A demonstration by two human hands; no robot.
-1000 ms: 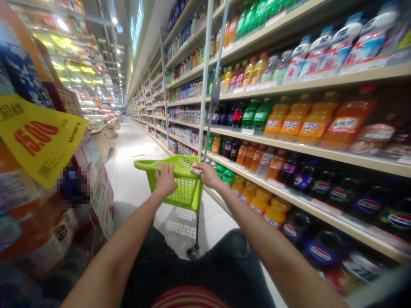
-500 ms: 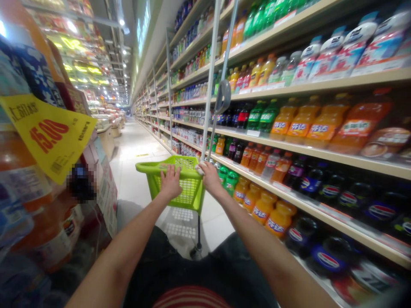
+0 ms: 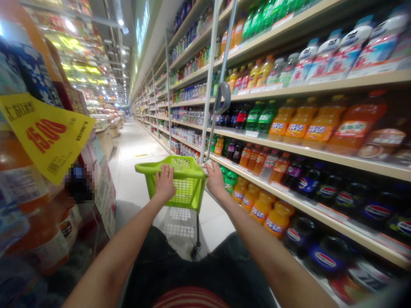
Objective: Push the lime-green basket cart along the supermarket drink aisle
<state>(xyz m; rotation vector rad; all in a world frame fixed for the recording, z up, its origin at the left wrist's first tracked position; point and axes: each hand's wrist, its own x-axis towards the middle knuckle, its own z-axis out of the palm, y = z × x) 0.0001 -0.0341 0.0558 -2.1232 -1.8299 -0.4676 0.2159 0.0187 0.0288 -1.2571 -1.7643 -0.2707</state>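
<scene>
A lime green shopping cart (image 3: 189, 190) stands in a supermarket aisle just ahead of me. My left hand (image 3: 165, 183) is curled over the near rim of its basket. At the basket's right corner my right hand (image 3: 214, 179) grips the rim, with something small and white pressed under the fingers. The cart's dark post and a wheel (image 3: 194, 252) show below the basket. A metal pole (image 3: 212, 85) rises from the cart beside my right hand.
Long shelves (image 3: 289, 145) of bottled soft drinks run along the right, close to the cart. On the left stands a drinks display with a yellow price sign (image 3: 45, 134). The white aisle floor (image 3: 135, 145) stretches far ahead, with low display stands on its left.
The cart and both hands have edged forward along the aisle past the shelf bottles. Both hands have kept their hold on the rim.
</scene>
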